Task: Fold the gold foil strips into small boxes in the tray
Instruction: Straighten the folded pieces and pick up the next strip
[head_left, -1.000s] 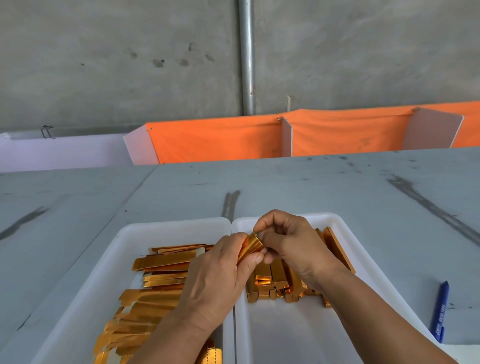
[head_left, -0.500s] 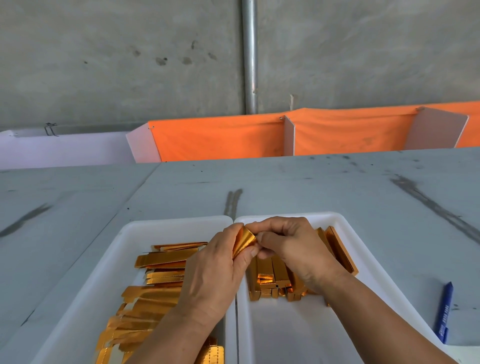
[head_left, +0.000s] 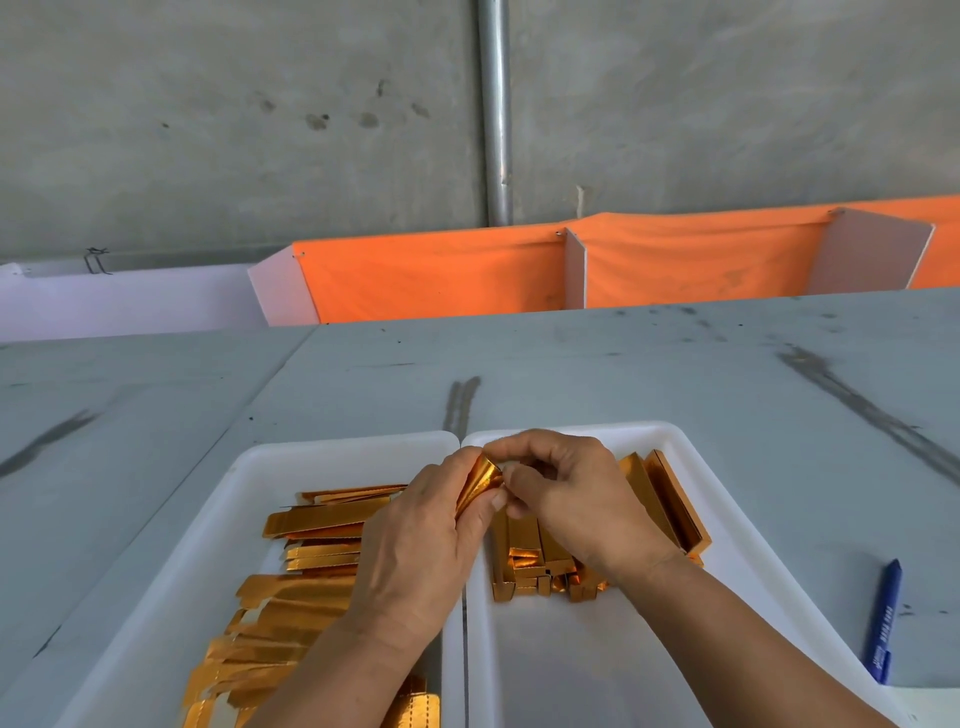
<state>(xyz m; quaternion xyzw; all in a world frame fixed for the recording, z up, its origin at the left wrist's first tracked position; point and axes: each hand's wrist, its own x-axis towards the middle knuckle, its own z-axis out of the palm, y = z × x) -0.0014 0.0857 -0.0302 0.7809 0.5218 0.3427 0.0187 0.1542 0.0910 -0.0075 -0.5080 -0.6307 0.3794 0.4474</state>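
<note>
Your hands together, over seam between trays. Left hand (head_left: 421, 545) pinches gold foil strip (head_left: 480, 483) under thumb; right hand (head_left: 566, 499) nips its far end with curled fingers. Strip half-curled: mid-fold, box not yet closed, by my read. Next move: crease sides square, tuck end, light pressure, since foil dents. Below right hand, finished boxes (head_left: 524, 564) in right tray (head_left: 691, 452). Below left hand, flat strips (head_left: 311, 525) in left tray (head_left: 249, 467). Pen (head_left: 883, 623) off to right on desk (head_left: 675, 374).

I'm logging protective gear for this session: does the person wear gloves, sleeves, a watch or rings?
None shows. The left hand and right hand are bare, without gloves or visible rings. The left forearm and right forearm are bare too, down to the picture's edge: no sleeve, watch or bracelet in view.
</note>
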